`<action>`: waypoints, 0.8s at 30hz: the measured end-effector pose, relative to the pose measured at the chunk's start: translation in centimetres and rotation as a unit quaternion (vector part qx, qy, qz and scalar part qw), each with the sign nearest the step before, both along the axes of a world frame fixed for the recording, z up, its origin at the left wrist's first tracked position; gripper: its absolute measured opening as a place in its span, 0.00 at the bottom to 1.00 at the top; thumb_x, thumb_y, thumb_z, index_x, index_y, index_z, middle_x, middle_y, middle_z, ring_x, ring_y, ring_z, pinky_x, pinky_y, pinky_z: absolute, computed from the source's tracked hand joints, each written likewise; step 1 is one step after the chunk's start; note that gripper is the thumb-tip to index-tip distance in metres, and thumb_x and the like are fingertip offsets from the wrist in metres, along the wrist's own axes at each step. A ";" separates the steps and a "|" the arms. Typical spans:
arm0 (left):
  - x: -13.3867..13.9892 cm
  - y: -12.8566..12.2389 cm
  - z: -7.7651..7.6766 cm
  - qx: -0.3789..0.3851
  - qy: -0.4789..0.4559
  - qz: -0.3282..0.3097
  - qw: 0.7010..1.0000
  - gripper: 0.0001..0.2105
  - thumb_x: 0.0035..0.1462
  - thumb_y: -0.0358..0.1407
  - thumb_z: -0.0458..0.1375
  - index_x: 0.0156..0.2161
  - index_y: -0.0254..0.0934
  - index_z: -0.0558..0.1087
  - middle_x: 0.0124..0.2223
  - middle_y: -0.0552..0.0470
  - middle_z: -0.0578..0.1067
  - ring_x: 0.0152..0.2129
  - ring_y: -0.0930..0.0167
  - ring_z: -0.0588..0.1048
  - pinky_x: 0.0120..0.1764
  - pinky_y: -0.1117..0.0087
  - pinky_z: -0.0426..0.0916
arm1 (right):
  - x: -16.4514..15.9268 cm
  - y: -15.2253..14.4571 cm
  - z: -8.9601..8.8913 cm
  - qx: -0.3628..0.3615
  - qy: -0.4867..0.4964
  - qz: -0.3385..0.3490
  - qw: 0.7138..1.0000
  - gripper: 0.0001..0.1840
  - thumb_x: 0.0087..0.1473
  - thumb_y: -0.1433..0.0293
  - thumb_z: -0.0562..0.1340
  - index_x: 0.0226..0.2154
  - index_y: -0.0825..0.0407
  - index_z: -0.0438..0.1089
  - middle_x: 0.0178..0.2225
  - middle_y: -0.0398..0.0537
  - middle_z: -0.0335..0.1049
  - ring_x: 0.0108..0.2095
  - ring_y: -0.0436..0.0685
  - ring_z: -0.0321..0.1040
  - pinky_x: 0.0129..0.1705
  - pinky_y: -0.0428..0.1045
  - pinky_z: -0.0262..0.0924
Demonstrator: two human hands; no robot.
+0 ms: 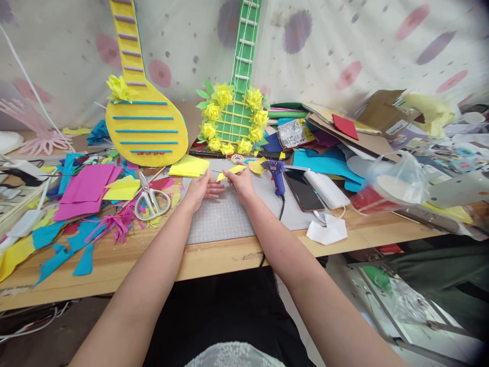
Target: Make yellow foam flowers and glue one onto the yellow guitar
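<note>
My right hand (240, 184) pinches a small folded piece of yellow paper (232, 172) above the grey cutting mat (217, 224). Facing it, my left hand (199, 192) has its fingers stretched out and thumb raised, with nothing plainly held. A thin stick shows between the hands; whether either one touches it I cannot tell. Just behind my left hand lies a stack of yellow paper (189, 165). To the right of my right hand, a blue glue gun (275, 176) stands on the mat near a piece of yellow paper (256, 166).
Scissors (152, 200) lie left among paper scraps and magenta sheets (89, 188). A yellow paper lute (147, 127) and a green one with yellow flowers (237, 109) lean at the back. Rightward are a phone (303, 191), a white power bank (326, 188) and a bagged cup (385, 196).
</note>
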State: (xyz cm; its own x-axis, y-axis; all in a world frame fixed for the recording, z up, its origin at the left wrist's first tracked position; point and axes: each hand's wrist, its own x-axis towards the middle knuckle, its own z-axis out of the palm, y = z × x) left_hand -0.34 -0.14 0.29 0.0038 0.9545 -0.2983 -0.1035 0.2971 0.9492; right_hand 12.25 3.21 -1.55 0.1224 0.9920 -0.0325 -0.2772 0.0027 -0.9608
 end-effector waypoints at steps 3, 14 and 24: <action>0.3 0.0 -0.3 0.022 0.023 -0.002 1.000 0.17 0.50 0.46 0.60 0.30 0.30 0.72 0.30 0.42 0.79 0.24 0.69 0.78 0.23 0.74 0.70 | 0.0 0.0 -0.2 0.011 -0.010 0.006 1.000 0.41 0.32 0.65 0.70 0.48 0.50 0.52 0.20 0.30 0.61 0.17 0.45 0.58 0.22 0.43 0.54; 0.1 -0.2 -0.1 0.019 0.031 -0.010 0.999 0.12 0.47 0.40 0.63 0.28 0.31 0.73 0.26 0.45 0.78 0.22 0.68 0.77 0.27 0.70 0.72 | -0.2 -0.2 -0.2 0.016 -0.038 0.020 0.999 0.42 0.33 0.64 0.70 0.50 0.50 0.52 0.20 0.30 0.61 0.18 0.45 0.57 0.23 0.43 0.53; 0.4 0.1 -0.6 0.052 0.028 -0.005 0.998 0.11 0.44 0.38 0.65 0.26 0.31 0.71 0.25 0.48 0.77 0.22 0.71 0.76 0.28 0.71 0.71 | -0.6 -0.8 0.5 0.014 -0.023 0.054 0.998 0.44 0.31 0.64 0.71 0.51 0.53 0.52 0.20 0.32 0.60 0.18 0.44 0.55 0.21 0.43 0.52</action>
State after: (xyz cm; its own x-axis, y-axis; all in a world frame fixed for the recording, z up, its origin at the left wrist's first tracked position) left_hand 0.06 -0.05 -0.29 0.0003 0.9801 -0.1983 -0.0468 0.1981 0.9791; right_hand 11.68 2.37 -1.08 0.0152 0.9999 -0.0008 -0.2335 0.0028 -0.9723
